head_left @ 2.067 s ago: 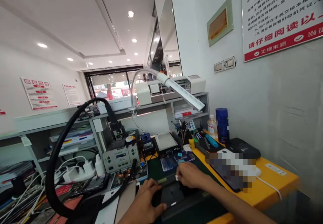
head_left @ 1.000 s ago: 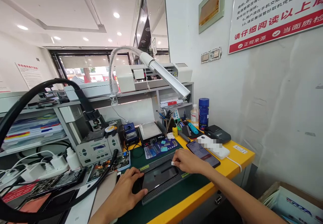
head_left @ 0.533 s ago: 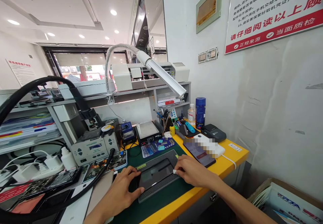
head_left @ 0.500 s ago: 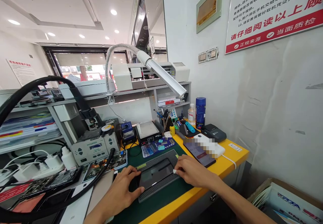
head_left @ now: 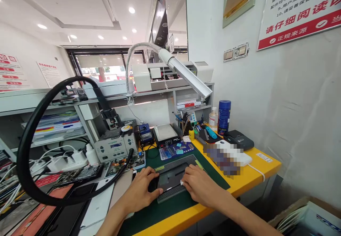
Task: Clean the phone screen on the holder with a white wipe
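Observation:
A dark phone (head_left: 170, 180) with a glossy face lies on a grey perforated pad (head_left: 170, 194), above the green mat. My left hand (head_left: 142, 190) steadies the phone's left end, with the fingers at the far side and the thumb at the near side. Over the phone's right end, my right hand (head_left: 198, 185) is closed in a pinch. A small white piece (head_left: 182, 182), perhaps tissue or cloth, sticks out from its fingertips. The fingers cover the right edge of the phone.
A black hose (head_left: 23, 158) loops at left over a white tablet-like panel (head_left: 97, 206) and several devices. Behind stand a grey soldering or hot-air station (head_left: 112, 149) and a hot plate (head_left: 166, 136). A white device (head_left: 239, 156) with a cable and a blue can (head_left: 224, 117) are at right.
The view has turned, so the scene sits further right. My right hand has moved leftward over the phone's right end with the white piece. My left hand stays on the phone.

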### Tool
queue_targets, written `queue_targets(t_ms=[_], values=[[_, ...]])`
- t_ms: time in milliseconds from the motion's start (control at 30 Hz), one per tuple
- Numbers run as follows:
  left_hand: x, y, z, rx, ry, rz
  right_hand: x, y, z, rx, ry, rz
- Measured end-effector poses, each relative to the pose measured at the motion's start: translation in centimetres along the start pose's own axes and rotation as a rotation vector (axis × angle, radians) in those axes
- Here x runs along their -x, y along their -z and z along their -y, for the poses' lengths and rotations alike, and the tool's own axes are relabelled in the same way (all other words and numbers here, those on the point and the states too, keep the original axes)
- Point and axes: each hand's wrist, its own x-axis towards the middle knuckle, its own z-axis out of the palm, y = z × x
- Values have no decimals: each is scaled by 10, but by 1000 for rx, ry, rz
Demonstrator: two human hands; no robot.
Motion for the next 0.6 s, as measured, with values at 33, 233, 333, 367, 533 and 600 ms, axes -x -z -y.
queue_targets(t_ms=[33, 233, 333, 367, 533, 600], values=[[0, 0, -1, -5, -5, -6, -3, -2, 4, 18, 16, 4], [1, 2, -5, -13, -27, -10, -22, -12, 27, 47, 108, 35], [0, 2, -6, -28, -26, 1, -29, -16, 38, 51, 145, 43], [0, 2, -7, -37, -29, 2, -31, -17, 42, 53, 158, 46], [1, 2, -8, -63, -45, -10, -40, -23, 56, 26, 193, 66], [1, 2, -8, -64, -53, -8, -45, -25, 59, 2, 196, 77]])
